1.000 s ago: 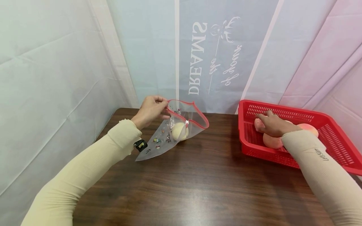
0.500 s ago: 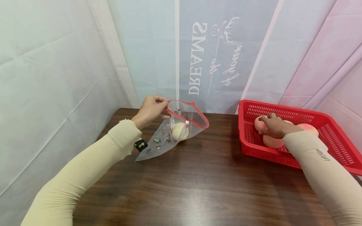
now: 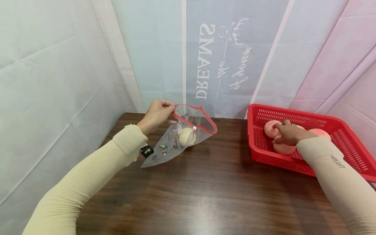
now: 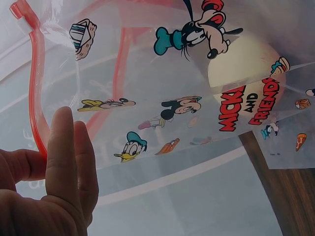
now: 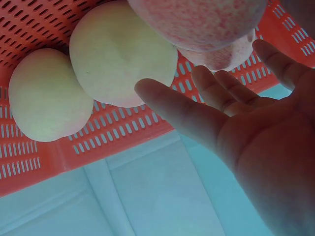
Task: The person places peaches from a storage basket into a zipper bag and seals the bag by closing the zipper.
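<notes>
My left hand (image 3: 157, 116) pinches the red zip edge of a clear cartoon-printed zip bag (image 4: 167, 128), holding its mouth open. Inside the bag lies a pale yellow round fruit (image 3: 185, 136), like a peach. At the right, my right hand (image 3: 289, 133) is over the peaches in a red plastic basket (image 3: 254, 148). Its fingers, spread and nearly straight in the right wrist view, reach toward a speckled pink peach (image 3: 271, 129). Another peach (image 3: 283, 149) shows below the hand, and a yellow-pink one (image 3: 320, 133) sits behind the wrist. Part of the fruit is hidden by the hand.
A dark wooden table (image 3: 188, 195) carries both the bag and the basket. Printed cloth (image 3: 223, 58) hangs behind its far edge, with pale cloth (image 3: 58, 65) along the left side. The basket's raised perforated walls surround the peaches.
My right hand has drawn slightly right and toward me, uncovering more of the speckled peach at the basket's left. The left hand and the bag hold the same place.
</notes>
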`<state>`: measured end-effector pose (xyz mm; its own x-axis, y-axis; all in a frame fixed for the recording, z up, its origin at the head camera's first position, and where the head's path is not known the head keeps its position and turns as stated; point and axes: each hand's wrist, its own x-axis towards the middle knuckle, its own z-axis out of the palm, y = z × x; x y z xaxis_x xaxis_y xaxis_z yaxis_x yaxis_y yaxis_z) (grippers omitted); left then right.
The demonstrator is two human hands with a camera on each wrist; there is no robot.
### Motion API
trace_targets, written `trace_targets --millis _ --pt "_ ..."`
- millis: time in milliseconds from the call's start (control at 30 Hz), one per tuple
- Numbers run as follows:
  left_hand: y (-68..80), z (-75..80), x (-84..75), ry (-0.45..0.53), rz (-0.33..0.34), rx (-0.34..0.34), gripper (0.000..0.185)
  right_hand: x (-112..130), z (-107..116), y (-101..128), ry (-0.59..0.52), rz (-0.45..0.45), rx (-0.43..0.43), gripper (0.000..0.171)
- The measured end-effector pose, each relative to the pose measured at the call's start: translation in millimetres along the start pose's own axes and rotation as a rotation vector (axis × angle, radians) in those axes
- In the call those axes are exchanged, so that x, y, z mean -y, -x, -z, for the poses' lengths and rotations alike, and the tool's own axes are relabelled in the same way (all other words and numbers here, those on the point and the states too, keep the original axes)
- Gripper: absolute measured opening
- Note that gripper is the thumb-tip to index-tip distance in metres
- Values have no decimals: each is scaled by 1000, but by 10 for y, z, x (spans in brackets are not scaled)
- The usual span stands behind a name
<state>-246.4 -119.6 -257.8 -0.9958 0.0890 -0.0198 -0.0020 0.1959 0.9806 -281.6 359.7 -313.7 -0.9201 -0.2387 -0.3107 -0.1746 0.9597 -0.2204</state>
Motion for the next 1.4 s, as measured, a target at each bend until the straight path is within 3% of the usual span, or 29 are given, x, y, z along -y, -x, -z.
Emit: trace_targets --millis 300,800,1067,1400 --pt "2 6 3 -9 -3 -2 24 -41 -17 -30 92 62 -41 66" --pt "4 14 8 -14 -7 -3 25 -27 -38 1 74 63 -4 61" --pt "7 8 4 -6 -6 -4 24 6 -27 47 63 -27 82 72" --pt "2 -1 22 0 -5 -6 23 -5 -30 12 32 -12 134 75"
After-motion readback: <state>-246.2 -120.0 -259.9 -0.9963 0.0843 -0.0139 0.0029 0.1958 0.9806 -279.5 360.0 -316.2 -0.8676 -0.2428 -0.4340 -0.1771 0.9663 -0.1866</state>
